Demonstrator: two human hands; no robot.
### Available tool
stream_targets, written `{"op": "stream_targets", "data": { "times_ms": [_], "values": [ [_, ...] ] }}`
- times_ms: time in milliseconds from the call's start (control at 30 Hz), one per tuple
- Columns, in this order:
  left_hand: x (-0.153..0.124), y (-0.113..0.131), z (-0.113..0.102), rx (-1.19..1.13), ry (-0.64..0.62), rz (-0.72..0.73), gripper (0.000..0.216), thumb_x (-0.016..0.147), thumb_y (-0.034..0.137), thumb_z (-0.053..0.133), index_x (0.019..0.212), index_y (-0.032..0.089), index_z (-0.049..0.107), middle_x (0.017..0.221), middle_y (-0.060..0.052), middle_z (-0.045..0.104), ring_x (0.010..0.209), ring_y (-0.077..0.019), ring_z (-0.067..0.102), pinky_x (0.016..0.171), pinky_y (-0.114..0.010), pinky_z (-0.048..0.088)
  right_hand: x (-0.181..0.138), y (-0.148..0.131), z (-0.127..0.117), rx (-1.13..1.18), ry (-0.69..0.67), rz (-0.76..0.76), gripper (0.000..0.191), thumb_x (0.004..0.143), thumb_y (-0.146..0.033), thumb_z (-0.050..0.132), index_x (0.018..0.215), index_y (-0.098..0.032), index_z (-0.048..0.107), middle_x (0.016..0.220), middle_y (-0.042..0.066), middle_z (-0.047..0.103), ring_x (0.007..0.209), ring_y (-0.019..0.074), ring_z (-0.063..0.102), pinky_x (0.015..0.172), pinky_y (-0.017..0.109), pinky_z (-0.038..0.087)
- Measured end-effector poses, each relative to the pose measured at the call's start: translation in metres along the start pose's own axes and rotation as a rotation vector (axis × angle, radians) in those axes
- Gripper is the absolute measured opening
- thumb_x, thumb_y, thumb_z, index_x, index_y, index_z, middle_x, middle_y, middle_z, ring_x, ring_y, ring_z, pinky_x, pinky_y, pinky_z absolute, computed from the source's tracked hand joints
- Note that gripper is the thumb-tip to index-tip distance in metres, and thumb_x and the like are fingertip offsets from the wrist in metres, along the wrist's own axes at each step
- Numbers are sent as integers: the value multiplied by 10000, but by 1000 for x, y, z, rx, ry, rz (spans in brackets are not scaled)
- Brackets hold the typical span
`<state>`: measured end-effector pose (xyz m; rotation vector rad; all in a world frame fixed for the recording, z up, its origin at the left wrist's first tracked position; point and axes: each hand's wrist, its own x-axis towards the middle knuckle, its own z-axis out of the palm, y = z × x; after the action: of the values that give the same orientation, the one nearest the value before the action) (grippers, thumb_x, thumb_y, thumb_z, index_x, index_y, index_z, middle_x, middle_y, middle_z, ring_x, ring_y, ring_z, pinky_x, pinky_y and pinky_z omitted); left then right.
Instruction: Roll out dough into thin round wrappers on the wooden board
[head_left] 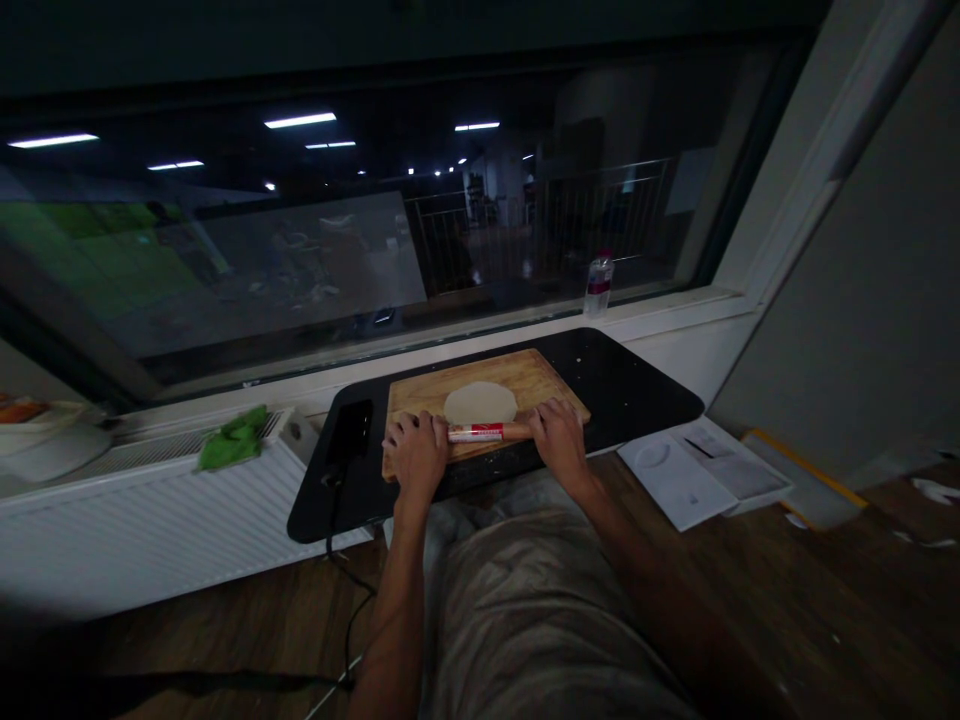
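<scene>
Gripping a rolling pin (476, 432) by both ends across the near part of a wooden board (546, 384), with the left hand (417, 450) curled over the end toward the board's left edge and the right hand (559, 440) curled over the end toward its right edge. Bending the fingers of both hands partly shut around the pin, slightly parted; cannot tell how the thumbs lie beneath. Holding it just beside the near edge of a flat round of dough (480, 402) at the board's middle; cannot tell whether touching. Can see, left of the board on the black bench (637, 390), a dark flat device (350, 432).
</scene>
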<state>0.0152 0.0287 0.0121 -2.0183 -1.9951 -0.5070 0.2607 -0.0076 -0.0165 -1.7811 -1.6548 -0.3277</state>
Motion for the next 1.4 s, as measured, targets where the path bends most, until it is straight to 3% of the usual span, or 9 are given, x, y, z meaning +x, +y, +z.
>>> {"op": "stream_targets", "data": {
  "times_ms": [700, 933, 1400],
  "values": [
    [-1, -1, 4, 1, 46, 2, 498, 1170, 414, 346, 1220, 160, 771, 1341, -231, 665, 1221, -393, 596, 934, -486, 505, 33, -8, -9, -14, -192, 91, 359, 1169, -229, 452, 1070, -206, 797, 1182, 131, 818, 1191, 267, 692, 1012, 345, 434],
    [-2, -1, 0, 19, 28, 47, 497, 1178, 389, 332, 1218, 155, 769, 1327, -227, 687, 1206, -388, 617, 948, -505, 496, 44, -34, -18, -17, -218, -51, 331, 1168, -214, 482, 1344, -241, 761, 1315, 112, 812, 1259, 288, 686, 1077, 385, 426],
    [-18, 9, -2, 5, 91, 57, 499, 1171, 370, 324, 1110, 133, 759, 1195, -224, 696, 1136, -381, 594, 941, -486, 434, 41, -44, -29, -205, -274, 41, 397, 1161, -322, 489, 1162, -204, 869, 1117, 174, 863, 1057, 298, 811, 910, 350, 515]
  ]
}}
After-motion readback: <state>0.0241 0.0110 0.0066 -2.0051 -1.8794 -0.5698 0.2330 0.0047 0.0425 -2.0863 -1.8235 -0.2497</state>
